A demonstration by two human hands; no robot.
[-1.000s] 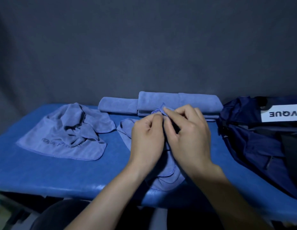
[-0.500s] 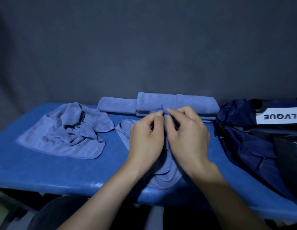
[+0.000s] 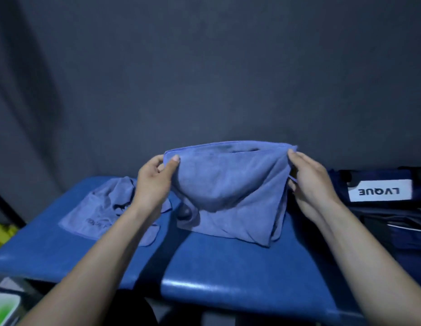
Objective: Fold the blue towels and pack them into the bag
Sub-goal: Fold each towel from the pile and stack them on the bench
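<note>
A blue towel (image 3: pixel 230 191) hangs stretched between my two hands above the blue table (image 3: pixel 228 269). My left hand (image 3: pixel 153 182) pinches its top left corner and my right hand (image 3: pixel 310 184) grips its top right corner. The lower part of the towel droops onto the table. A second blue towel (image 3: pixel 99 212) lies crumpled on the left of the table, partly behind my left forearm. The dark navy bag (image 3: pixel 381 222) with a white LVQUE label lies at the right edge. The folded towels at the back are hidden behind the held towel.
A dark grey cloth backdrop (image 3: pixel 204 78) rises behind the table. Something yellow (image 3: pixel 2 234) sits low at the far left, and a green and white object (image 3: pixel 2 309) shows at the bottom left corner. The table's front edge runs below my forearms.
My hands, together at one spot on the towel before, have pulled apart and lifted it, spreading its top edge wide. The view has shifted closer and lower.
</note>
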